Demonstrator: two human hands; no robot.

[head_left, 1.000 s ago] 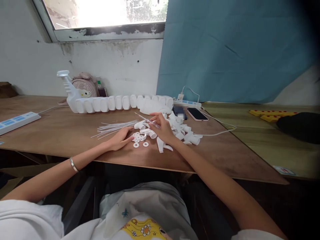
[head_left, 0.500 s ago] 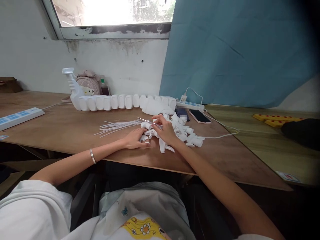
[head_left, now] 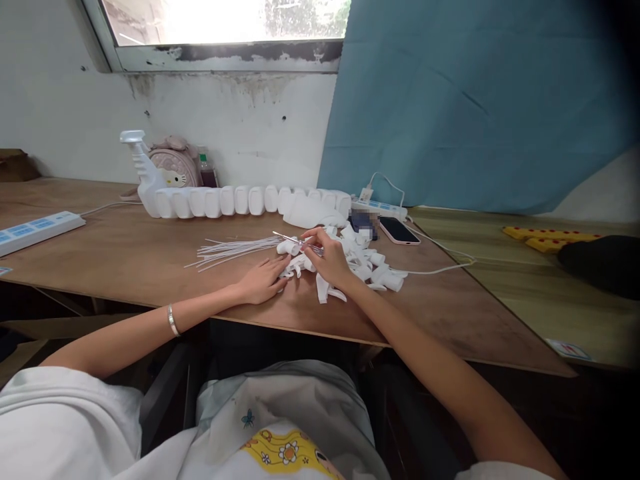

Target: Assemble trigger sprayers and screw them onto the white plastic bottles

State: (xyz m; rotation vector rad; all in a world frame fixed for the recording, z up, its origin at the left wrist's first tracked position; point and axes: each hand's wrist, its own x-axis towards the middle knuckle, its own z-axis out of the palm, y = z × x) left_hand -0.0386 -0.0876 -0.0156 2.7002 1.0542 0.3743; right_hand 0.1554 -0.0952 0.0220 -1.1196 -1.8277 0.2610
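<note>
My left hand point(head_left: 261, 281) lies low on the table with its fingers stretched out, fingertips at the near left edge of a heap of white plastic trigger-sprayer parts point(head_left: 361, 252). Between thumb and fingers, my right hand point(head_left: 327, 257) pinches a thin pale tube point(head_left: 285, 237) with a shinier, thicker part near the fingers. It points left over a white sprayer head point(head_left: 287, 247). Behind my left hand lies a loose bundle of thin white tubes point(head_left: 225, 250). A loose white trigger piece point(head_left: 323, 289) rests under my right wrist.
A row of white bottles point(head_left: 213, 202) lies along the back, with a spray bottle point(head_left: 145, 177) at its left end. A pink bag point(head_left: 175, 165) stands behind. Right of the heap are a phone point(head_left: 399, 231) and a cable point(head_left: 440, 271); a power strip point(head_left: 43, 231) lies far left.
My left hand has drawn back slightly to the left, and its fingers lie flatter. My right hand still pinches the thin tube in nearly the same place.
</note>
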